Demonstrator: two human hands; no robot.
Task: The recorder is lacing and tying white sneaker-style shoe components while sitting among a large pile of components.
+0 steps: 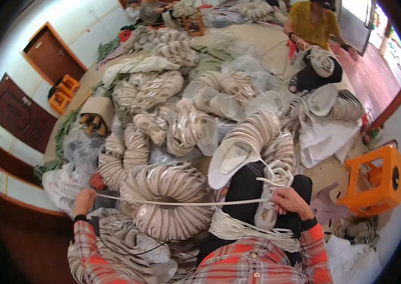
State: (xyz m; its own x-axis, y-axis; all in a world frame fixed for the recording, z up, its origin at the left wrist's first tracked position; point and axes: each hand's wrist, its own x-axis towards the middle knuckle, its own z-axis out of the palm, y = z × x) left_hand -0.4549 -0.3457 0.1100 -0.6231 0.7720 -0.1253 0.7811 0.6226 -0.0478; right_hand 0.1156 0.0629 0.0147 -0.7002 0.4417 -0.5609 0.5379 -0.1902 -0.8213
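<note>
A white shoelace (181,203) is stretched nearly level across my front. At its left end my left hand (85,202) is closed on it, held out to the side. My right hand (291,201) is closed at the edge of a whitish shoe upper (265,218) lying over my thigh; the shoelace runs up to this upper. A further loop of lace stands out at the upper's top. Across my lap lies a bundle of loose white laces (247,231). Beyond my knees, a curved stack of nested shoe uppers (252,135) leans toward me.
A ring-shaped stack of uppers (162,182) lies front left, with more stacks behind. An orange stool (375,177) stands at the right. Far right, another person (314,28) in a yellow top handles uppers. A beige container (97,112) stands left, near plastic bags (83,144).
</note>
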